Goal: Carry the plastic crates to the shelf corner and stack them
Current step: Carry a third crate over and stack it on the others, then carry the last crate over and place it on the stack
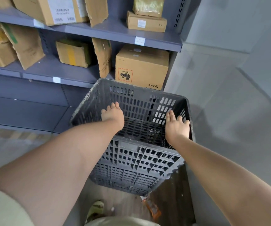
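A dark grey slotted plastic crate [136,162] stands in the corner between the shelf unit and the grey wall, its open top facing me. Its near wall shows a seam halfway down, and I cannot tell whether it is one crate or two stacked. My left hand [112,115] reaches over the crate's inside near the left wall, fingers straight and holding nothing. My right hand [177,126] lies flat against the top of the right wall, fingers stretched out and not closed around the rim.
The grey metal shelf unit [76,79] at left and behind holds several cardboard boxes; one large box [141,67] sits just behind the crate. The grey wall [229,95] closes the right side. An orange scrap [152,207] and my shoe [95,209] are on the floor.
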